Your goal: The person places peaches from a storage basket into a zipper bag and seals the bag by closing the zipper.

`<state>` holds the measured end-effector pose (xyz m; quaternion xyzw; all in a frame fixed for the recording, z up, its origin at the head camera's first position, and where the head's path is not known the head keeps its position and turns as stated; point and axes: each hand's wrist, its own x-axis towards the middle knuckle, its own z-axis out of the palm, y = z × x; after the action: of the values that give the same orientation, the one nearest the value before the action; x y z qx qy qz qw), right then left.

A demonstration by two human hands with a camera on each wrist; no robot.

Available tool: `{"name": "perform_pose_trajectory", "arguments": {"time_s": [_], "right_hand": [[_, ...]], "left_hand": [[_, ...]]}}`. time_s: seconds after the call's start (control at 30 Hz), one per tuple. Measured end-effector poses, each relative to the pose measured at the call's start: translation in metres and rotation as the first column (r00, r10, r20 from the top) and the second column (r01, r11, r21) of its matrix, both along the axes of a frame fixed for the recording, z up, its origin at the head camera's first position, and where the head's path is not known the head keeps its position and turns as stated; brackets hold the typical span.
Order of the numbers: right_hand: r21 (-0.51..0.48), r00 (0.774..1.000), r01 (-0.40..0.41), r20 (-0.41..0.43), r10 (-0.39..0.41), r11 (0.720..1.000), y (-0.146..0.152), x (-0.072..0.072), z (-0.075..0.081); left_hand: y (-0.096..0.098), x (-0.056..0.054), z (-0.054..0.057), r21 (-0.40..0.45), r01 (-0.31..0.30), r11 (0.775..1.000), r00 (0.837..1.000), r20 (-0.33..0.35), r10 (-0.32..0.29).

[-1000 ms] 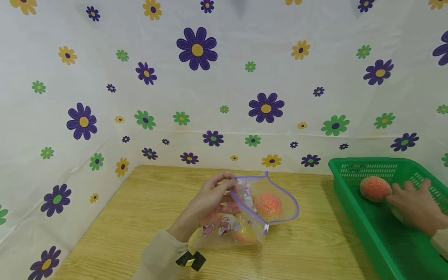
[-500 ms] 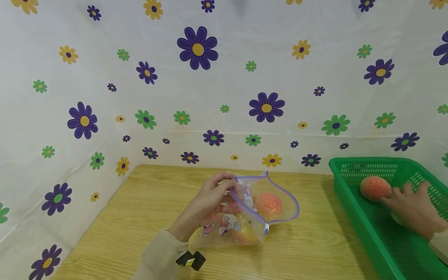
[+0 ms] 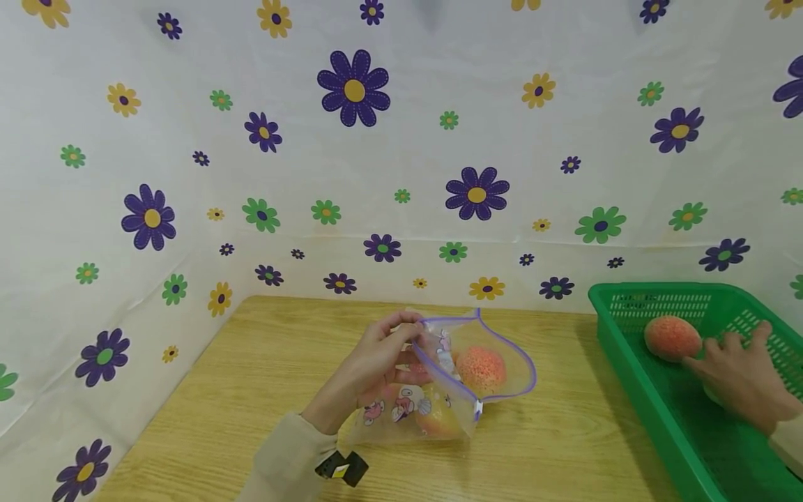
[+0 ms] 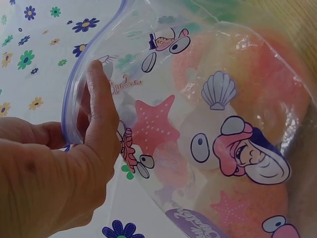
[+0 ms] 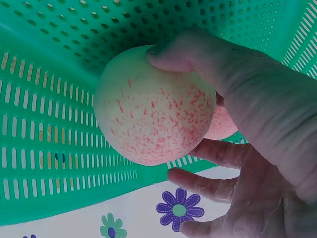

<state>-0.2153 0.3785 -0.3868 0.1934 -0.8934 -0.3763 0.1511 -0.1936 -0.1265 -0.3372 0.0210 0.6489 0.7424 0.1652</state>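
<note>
My left hand pinches the rim of a clear zip bag with purple edging and printed sea creatures. Its mouth gapes toward the right. Inside lie a pink speckled peach and other yellow-pink fruit, partly hidden by the prints. Over in the green basket, my right hand has its thumb and index finger around a pale peach with pink specks; the hand covers most of it in the head view. The other fingers are spread apart. Another pink peach sits just left of these fingertips.
The bag rests on a wooden table, left of the basket's raised side. Behind the table hangs a white flowered sheet, which also covers the left side. A purple-edged slider is at the bag's front corner.
My right hand has shifted very slightly left and stays at the pale peach. The left hand and bag hold nearly the same place.
</note>
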Motion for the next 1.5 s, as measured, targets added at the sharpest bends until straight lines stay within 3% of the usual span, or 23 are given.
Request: {"name": "perform_pose_trajectory", "arguments": {"time_s": [0.27,0.5,0.8,1.07,1.3,1.5], "right_hand": [[0.007,1.0,-0.008,-0.026,0.008,1.0,-0.004,0.004,0.005],[-0.067,0.993,-0.078,-0.096,0.071,0.995,-0.008,0.007,0.003],[-0.059,0.985,-0.09,-0.15,0.08,0.994,-0.014,0.01,0.003],[-0.052,0.998,-0.015,-0.066,0.012,0.999,-0.016,0.008,0.013],[-0.126,0.992,-0.072,-0.115,0.058,0.989,-0.016,0.01,0.028],[-0.145,0.999,0.009,-0.029,-0.013,0.989,-0.023,0.007,0.043]], "left_hand": [[0.0,0.0,-0.002,0.001,0.005,1.0,1.0,-0.003,-0.005],[0.0,0.001,-0.002,0.003,0.003,1.0,1.0,0.006,-0.003],[-0.001,0.001,-0.004,0.011,0.015,1.0,1.0,-0.002,-0.015],[-0.002,0.0,-0.005,0.017,0.019,1.0,1.0,-0.004,-0.019],[-0.001,0.0,-0.005,0.022,0.028,0.999,1.0,-0.007,-0.028],[-0.001,0.0,-0.006,0.025,0.026,0.999,1.0,-0.001,-0.026]]}}
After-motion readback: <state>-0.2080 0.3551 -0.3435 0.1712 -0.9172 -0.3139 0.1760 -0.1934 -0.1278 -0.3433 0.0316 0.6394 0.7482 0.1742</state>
